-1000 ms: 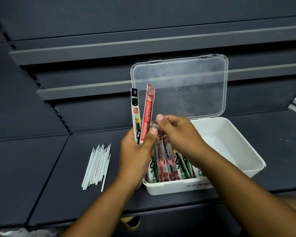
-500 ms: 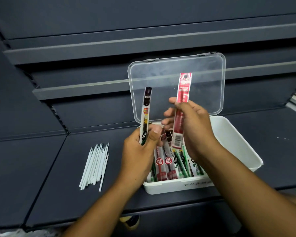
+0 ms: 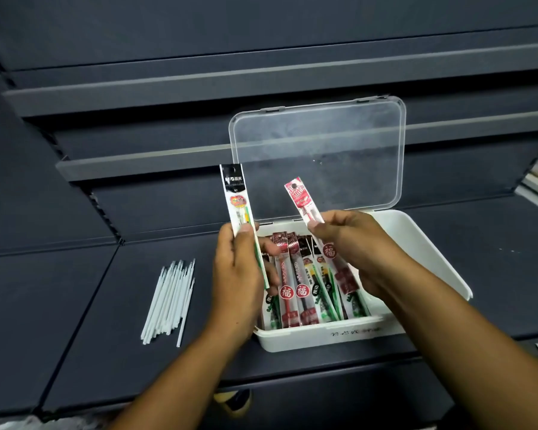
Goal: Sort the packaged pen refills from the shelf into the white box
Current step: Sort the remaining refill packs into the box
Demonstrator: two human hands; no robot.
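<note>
A black-topped refill packet [image 3: 236, 197] is held nearly upright above the left edge of the white box [image 3: 323, 339], pinched at its middle between the thumb and curled fingers of the left hand [image 3: 236, 280]. A red refill packet [image 3: 302, 201] is gripped by the right hand [image 3: 354, 243], whose thumb and fingers are closed around it; the packet is tilted with its top to the left, and its lower part is seen over the box's contents. Inside the box, a row of packaged refills [image 3: 295, 293] is laid side by side against the left and front walls, while the right part of the box is bare. The clear lid [image 3: 317, 150] is stood open behind the box. The box is set on a dark shelf [image 3: 75, 305], and a loose bundle of thin white sticks [image 3: 168, 302] is laid on the shelf to the left, apart from the box.
</note>
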